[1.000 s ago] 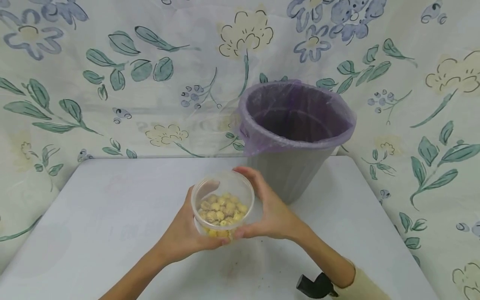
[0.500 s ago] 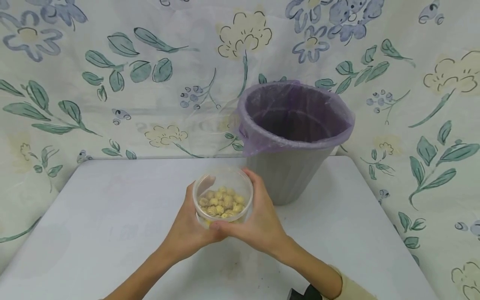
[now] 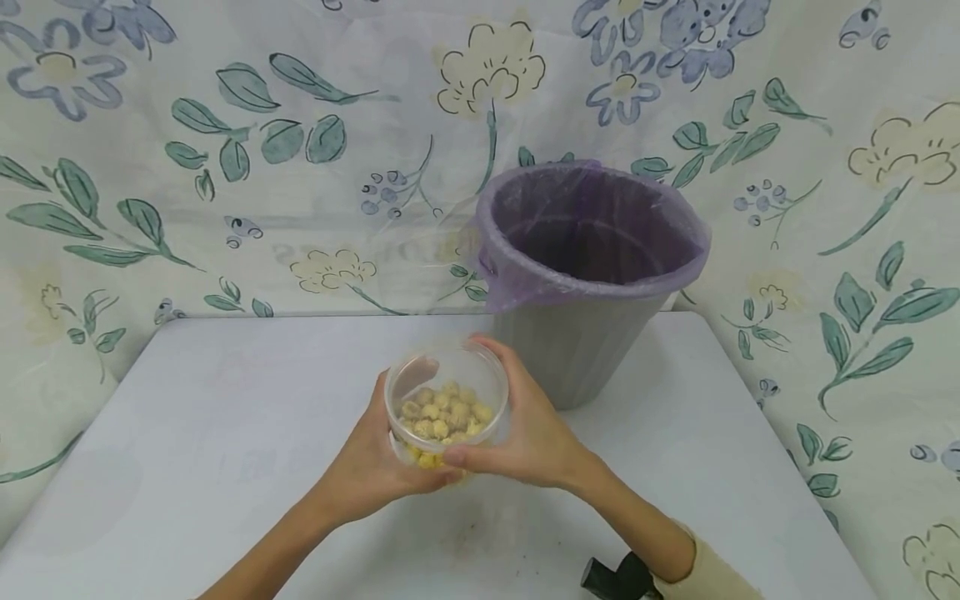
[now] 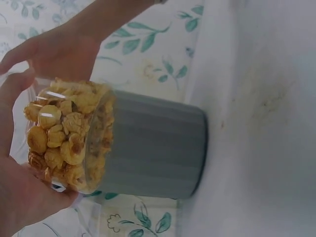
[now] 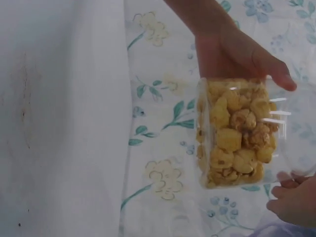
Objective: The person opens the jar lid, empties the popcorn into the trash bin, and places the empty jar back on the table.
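Observation:
A clear plastic tub (image 3: 456, 363) is held up over the white table, its round top turned toward the head camera. Inside, yellow-brown popcorn (image 4: 59, 133) fills the lower part. My left hand (image 3: 375, 462) grips the tub's left side, fingers around the wall and thumb along the near side. My right hand (image 3: 528, 433) holds it higher up at the right, its thumb across the near rim and its fingertips at the far rim. In the right wrist view the left palm (image 5: 237, 54) lies against the wall beside the popcorn.
Behind the tub to the right stands a grey bin (image 3: 570, 358) lined with a purple bag (image 3: 525, 279). A floral cloth (image 3: 390, 100) hangs at the table's back edge. Small crumbs and marks dot the table (image 3: 225, 433). A black device (image 3: 618, 577) sits at the right wrist.
My right hand has swung around the tub's rim toward the left thumb, then partly back to the right. The tub has tilted slightly; my left hand keeps its grip.

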Demonstrator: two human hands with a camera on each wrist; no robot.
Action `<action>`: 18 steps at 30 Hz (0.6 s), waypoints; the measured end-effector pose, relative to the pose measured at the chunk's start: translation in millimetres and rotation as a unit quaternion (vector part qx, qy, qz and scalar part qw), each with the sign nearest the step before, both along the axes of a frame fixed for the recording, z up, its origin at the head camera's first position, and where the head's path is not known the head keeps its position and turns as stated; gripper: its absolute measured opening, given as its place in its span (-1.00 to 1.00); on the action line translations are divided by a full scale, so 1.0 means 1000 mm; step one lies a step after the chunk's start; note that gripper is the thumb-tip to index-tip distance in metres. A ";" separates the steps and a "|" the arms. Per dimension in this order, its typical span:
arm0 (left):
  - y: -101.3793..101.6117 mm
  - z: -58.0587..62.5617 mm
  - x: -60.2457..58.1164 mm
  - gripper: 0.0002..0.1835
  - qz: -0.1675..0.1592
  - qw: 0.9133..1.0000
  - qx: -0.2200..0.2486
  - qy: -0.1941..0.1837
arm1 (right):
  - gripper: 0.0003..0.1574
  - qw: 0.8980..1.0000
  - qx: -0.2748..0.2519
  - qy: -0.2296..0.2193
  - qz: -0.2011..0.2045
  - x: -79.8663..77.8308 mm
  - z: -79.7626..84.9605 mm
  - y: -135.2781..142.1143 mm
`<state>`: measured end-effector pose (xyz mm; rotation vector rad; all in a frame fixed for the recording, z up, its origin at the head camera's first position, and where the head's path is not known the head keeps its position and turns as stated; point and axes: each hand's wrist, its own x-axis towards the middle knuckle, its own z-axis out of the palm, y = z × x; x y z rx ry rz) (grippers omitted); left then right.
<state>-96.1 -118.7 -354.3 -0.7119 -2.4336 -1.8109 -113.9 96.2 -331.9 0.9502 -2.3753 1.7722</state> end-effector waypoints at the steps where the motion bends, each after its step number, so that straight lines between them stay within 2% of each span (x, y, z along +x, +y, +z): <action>1: -0.001 0.000 0.000 0.13 -0.005 1.000 0.001 -0.002 | 0.29 1.000 -0.001 -0.004 0.012 -0.002 0.001 0.002; 10: -0.006 0.001 0.000 0.15 -0.051 0.998 -0.004 -0.023 | 0.29 0.993 0.002 -0.034 0.110 -0.015 0.003 0.014; 14: -0.007 0.001 0.000 0.15 -0.057 0.998 -0.005 -0.025 | 0.30 0.992 0.002 -0.033 0.126 -0.017 0.004 0.015; 18: -0.006 0.001 0.000 0.16 -0.054 0.998 -0.005 -0.025 | 0.32 0.993 0.003 -0.023 0.120 -0.017 0.003 0.016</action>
